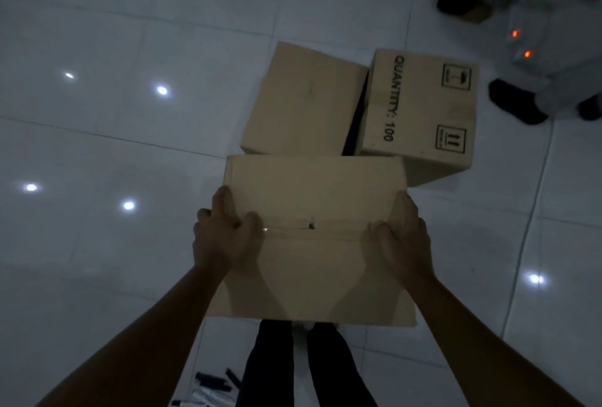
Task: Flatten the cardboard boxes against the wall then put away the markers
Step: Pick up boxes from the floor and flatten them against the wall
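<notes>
A person stands over a white tiled floor (130,276) in dim light, gripping a closed cardboard box (312,263) at waist height, its long axis running left to right across the body. The left hand (224,237) and right hand (402,240) clamp opposite ends of the top seam, fingers curled over the sides, so neither arm sits nearer. Straight ahead and lower, two more boxes rest on the floor: a plain box (303,100) and, just beside it, a printed box (420,110) reading "QUANTITY: 100", with two handling symbols too small to read. The markers (211,384) lie scattered on the floor by the person's left leg, behind the held box. Flattening likely starts with splitting that seam.
</notes>
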